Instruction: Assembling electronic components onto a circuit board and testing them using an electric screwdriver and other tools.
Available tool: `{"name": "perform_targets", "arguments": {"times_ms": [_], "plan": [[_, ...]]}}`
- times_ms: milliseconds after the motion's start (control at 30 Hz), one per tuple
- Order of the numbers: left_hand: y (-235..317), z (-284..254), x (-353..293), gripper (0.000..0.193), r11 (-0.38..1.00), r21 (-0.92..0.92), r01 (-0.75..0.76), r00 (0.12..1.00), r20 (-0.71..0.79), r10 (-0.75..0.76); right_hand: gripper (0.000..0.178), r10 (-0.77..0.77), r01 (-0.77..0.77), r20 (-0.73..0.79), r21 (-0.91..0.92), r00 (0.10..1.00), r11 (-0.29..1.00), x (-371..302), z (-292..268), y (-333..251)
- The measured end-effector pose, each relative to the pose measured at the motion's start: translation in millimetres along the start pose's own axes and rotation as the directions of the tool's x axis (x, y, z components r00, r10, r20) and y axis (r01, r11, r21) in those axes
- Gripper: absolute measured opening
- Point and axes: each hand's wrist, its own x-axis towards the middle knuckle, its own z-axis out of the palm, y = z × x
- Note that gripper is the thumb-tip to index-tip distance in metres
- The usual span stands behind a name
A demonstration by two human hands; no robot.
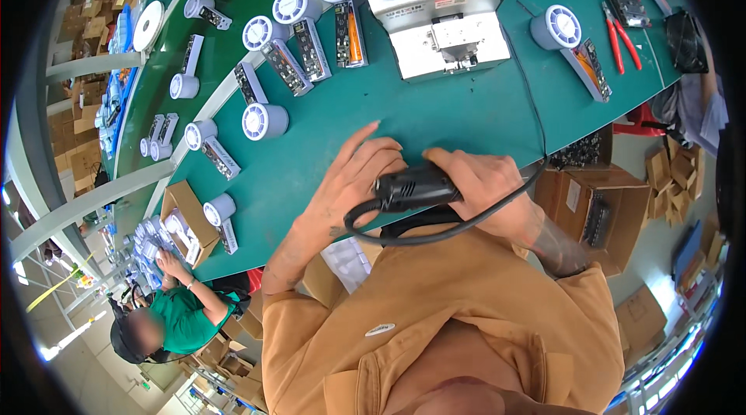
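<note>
At the table's near edge, in front of my body, my right hand [483,182] is wrapped around a black corded power tool [416,188] with vent slots. What kind of tool it is cannot be made out, as its front end is hidden by the hand. From its left end a thick black cable [435,239] loops below my hands and away to the right. My left hand [359,174] is beside the cable end, its fingers stretched out and apart; whether it touches the tool is unclear. The nearest handheld fan [265,121], white with an opened handle, lies left of it.
Several opened handheld fans [291,6] with bare circuit boards lie along the green table [342,104]. A silver metal fixture [447,26] stands at the back. Red-handled pliers [620,42] lie right. Cardboard boxes [622,217] stand right; a co-worker in green [190,318] handles parts left.
</note>
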Motion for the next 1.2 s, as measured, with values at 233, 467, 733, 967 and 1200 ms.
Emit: {"name": "perform_targets", "arguments": {"times_ms": [233,467,733,967,1200], "plan": [[1.7,-0.5,-7.2,0.031,0.995,0.099,-0.031,0.999,-0.011,0.032,0.047,0.037,-0.037,-0.062,-0.012,0.997,0.999,1.2,2.5,-3.2],[3.2,-13.9,-18.5,0.044,0.987,0.113,0.110,0.988,-0.124,-0.096,0.049,0.336,-0.304,-0.052,0.315,0.941,0.899,-6.7,2.6,-5.4],[8.2,-0.5,-21.2,0.057,0.988,0.011,0.151,0.979,-0.141,-0.148,0.047,0.579,-0.546,0.209,0.671,0.788,0.501,-6.8,0.9,-14.8],[12.9,6.3,-10.6,0.044,0.986,0.109,0.130,0.969,-0.224,-0.103,0.044,0.636,-0.576,0.233,0.709,0.736,0.407,-5.8,0.0,-17.7],[11.6,13.1,-17.4,0.037,0.982,0.172,0.079,0.978,-0.206,-0.042,0.050,0.528,-0.444,0.023,0.575,0.849,0.687,-21.9,19.8,-12.6]]}}
